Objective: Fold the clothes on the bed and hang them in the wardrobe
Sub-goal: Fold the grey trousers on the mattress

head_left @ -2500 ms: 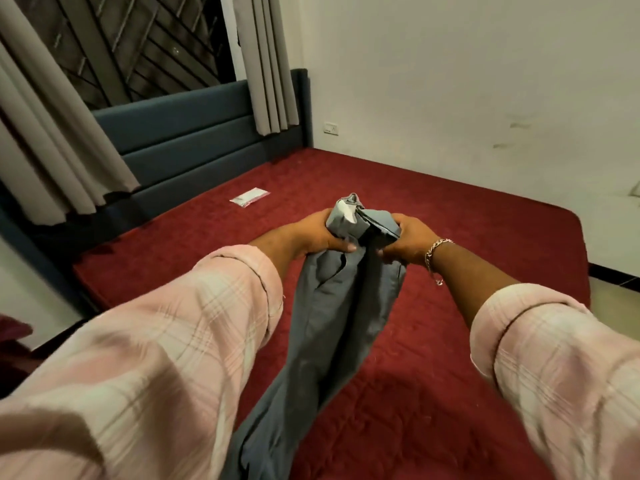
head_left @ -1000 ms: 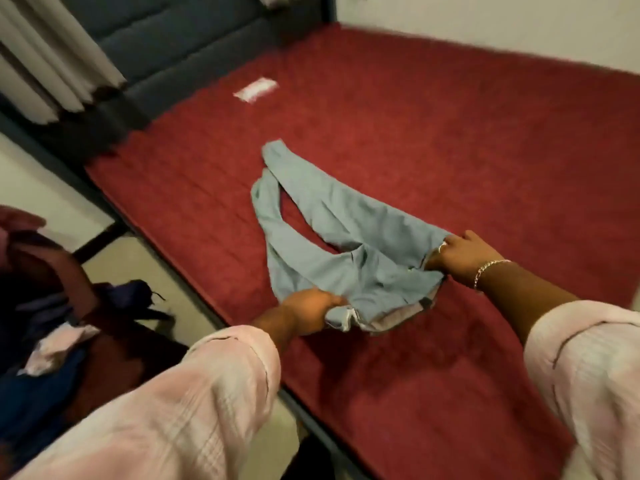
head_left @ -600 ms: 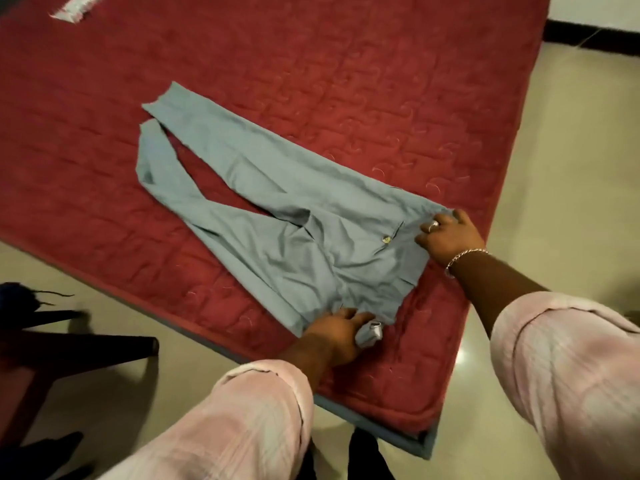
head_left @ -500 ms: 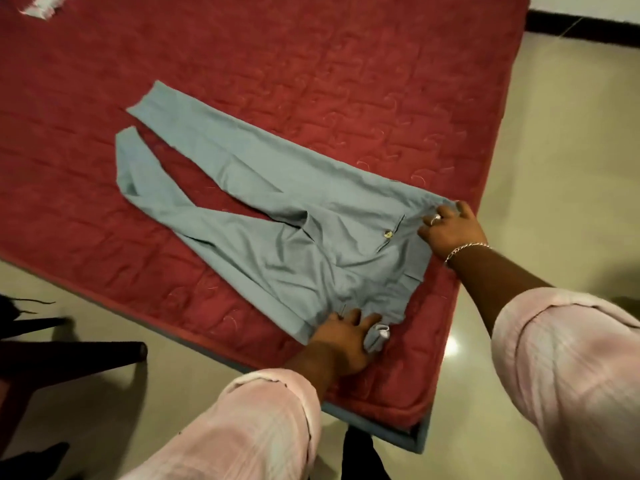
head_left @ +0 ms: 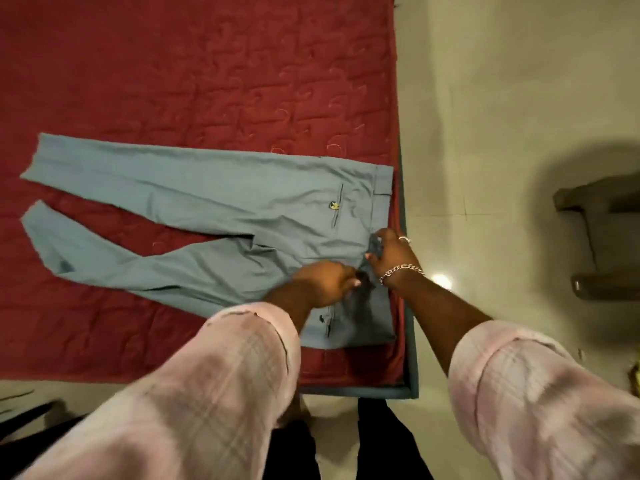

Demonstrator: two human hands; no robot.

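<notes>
So, far out from the left hand, the two leg ends of the grey-blue trousers lie flat on the red quilted bed cover, legs split apart in a narrow V with red showing between them, the nearer leg angling toward the person. Moving in, the legs join at the seat just beyond the left hand; a back pocket with a pale button sits on the far half, a second pocket with a dark button on the near half, just under the left wrist. Left hand rests on the seat area, fingers curled down toward the waistband, thumb tip showing; whether it actually pinches cloth, cannot tell. Right hand, almost touching the left, sits at the waistband middle, fingers bent and pinching a small bunched bit of the band. It wears a ring and a chain bracelet at the wrist. Both forearms come out of rolled pink plaid sleeves. Waistband lies along the bed edge; beyond the right hand is the pale tiled floor and a dark piece of furniture, blurred.
</notes>
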